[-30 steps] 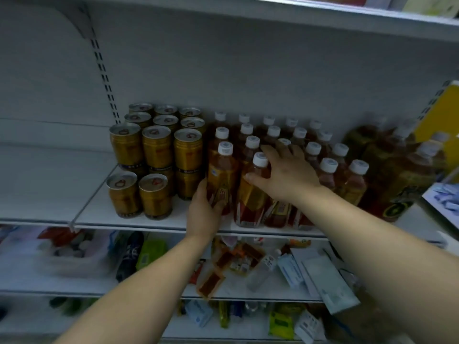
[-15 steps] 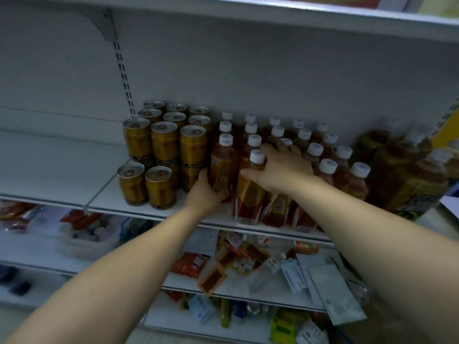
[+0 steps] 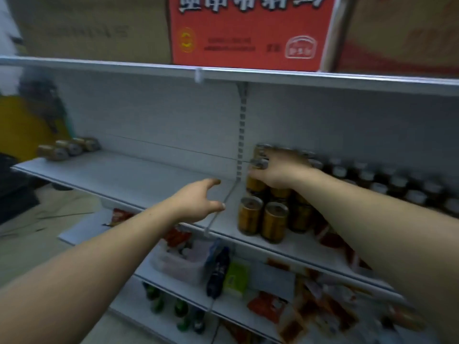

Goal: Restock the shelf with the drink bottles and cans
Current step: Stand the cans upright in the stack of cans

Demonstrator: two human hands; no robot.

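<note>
My right hand (image 3: 280, 170) covers the stacked cans (image 3: 273, 219), likely steadying them; whether it grips one is unclear. My left hand (image 3: 196, 199) hovers empty, fingers spread, beside the divider (image 3: 211, 225).

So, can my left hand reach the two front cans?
Probably yes: the left hand is open and empty, and the front cans stand uncovered at the shelf edge, just past the low divider.

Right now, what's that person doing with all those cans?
Someone is stocking a shop shelf. The right hand grips a can on top of the stacked cans. The left hand is open and holds nothing, out over a bare part of the shelf. Bottles stand in rows right of the cans.
</note>
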